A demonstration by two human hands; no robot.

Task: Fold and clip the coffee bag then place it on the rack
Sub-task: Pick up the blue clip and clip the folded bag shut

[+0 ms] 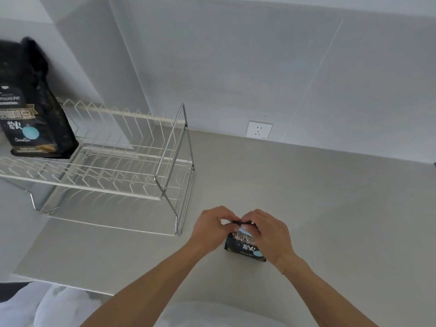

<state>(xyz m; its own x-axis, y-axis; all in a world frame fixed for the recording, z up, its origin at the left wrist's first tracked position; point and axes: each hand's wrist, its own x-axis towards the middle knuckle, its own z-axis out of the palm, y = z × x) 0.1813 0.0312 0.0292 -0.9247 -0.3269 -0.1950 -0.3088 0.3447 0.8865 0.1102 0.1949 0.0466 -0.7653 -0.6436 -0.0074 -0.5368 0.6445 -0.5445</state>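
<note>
A small black coffee bag (244,247) with gold lettering and a light blue dot stands on the grey counter, near the front. My left hand (211,228) pinches the bag's top edge from the left. My right hand (267,232) grips the same top edge from the right and covers the upper right part of the bag. A thin dark strip shows between my fingertips; I cannot tell whether it is a clip or the folded edge. The white wire rack (113,166) stands to the left, well apart from my hands.
A larger black coffee bag (35,109) stands on the rack's upper tier at the far left. A chrome frame (175,161) closes the rack's right end. A wall socket (259,129) sits at the back. The grey counter (330,208) stretches to the right.
</note>
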